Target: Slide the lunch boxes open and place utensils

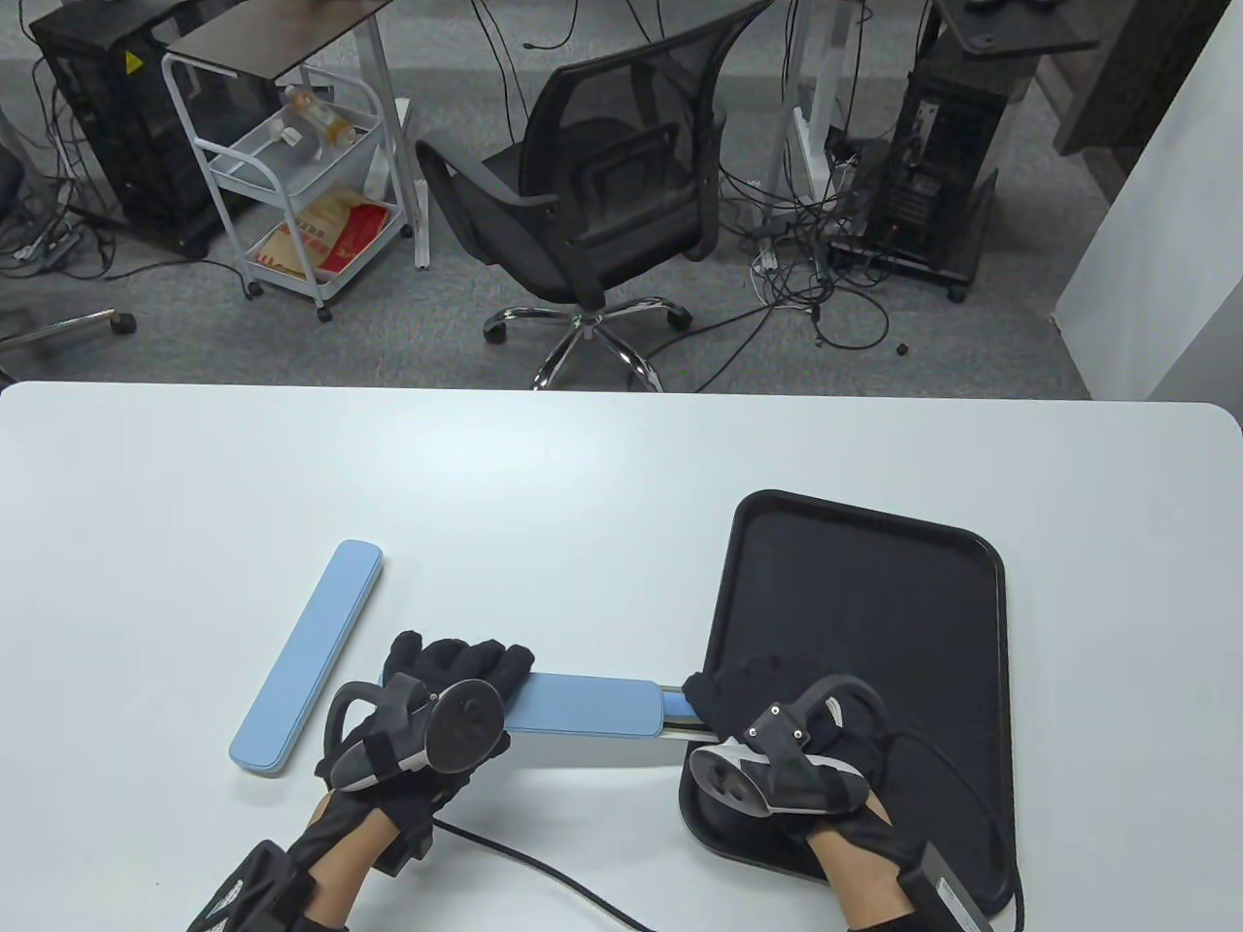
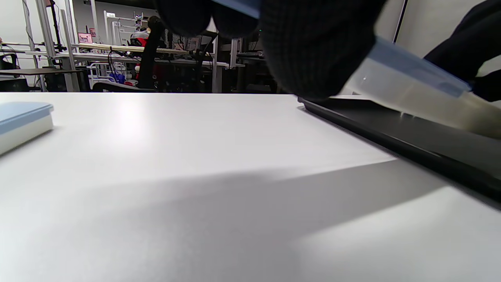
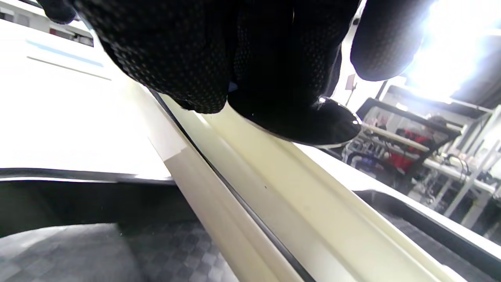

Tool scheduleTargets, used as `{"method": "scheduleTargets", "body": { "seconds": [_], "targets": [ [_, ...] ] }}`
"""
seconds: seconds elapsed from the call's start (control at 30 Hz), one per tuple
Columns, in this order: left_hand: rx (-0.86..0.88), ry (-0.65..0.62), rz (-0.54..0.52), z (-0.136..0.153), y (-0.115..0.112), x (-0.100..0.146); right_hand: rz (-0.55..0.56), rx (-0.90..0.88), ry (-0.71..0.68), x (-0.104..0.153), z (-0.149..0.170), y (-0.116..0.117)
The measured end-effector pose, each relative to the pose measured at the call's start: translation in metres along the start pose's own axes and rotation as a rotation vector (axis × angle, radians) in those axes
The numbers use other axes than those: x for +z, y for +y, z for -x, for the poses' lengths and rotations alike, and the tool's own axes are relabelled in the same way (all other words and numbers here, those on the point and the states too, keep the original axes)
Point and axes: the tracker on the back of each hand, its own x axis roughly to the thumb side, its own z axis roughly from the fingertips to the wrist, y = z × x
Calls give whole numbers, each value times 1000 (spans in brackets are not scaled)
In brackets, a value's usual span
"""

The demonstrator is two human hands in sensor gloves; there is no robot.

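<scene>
Long blue-lidded cream plastic lunch box (image 1: 583,706) was held off the table, near edge — left hand (image 1: 442,699) gripping lid, right hand (image 1: 767,728) gripping base over black tray (image 1: 874,582). Best pull straight apart, w/o twisting.

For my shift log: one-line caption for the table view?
Both gloved hands slide open a blue case at the tray edge; second case lies left.

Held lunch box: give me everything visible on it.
The held lunch box is a long, narrow case, plastic by its look: a pale blue lid over a cream base. It is lifted off the table, lying left to right. The lid is slid slightly left, baring a cream strip at the right end. The left hand grips the lid end; the right hand grips the base end over the black tray.
</scene>
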Motion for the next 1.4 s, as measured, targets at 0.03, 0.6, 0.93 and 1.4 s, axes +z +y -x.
{"method": "scheduleTargets", "body": {
  "seconds": [0.03, 0.6, 0.93, 1.4],
  "targets": [
    [4, 1, 0, 0, 0, 0, 11, 3, 3, 0, -1, 0],
    [191, 127, 4, 28, 0, -2, 282, -700, 747, 54, 106, 10],
    [301, 149, -10, 38, 2, -2, 120, -1296, 666, 59, 117, 68],
    [246, 173, -34, 23, 3, -1, 97, -1258, 556, 36, 89, 74]
  ]
}}
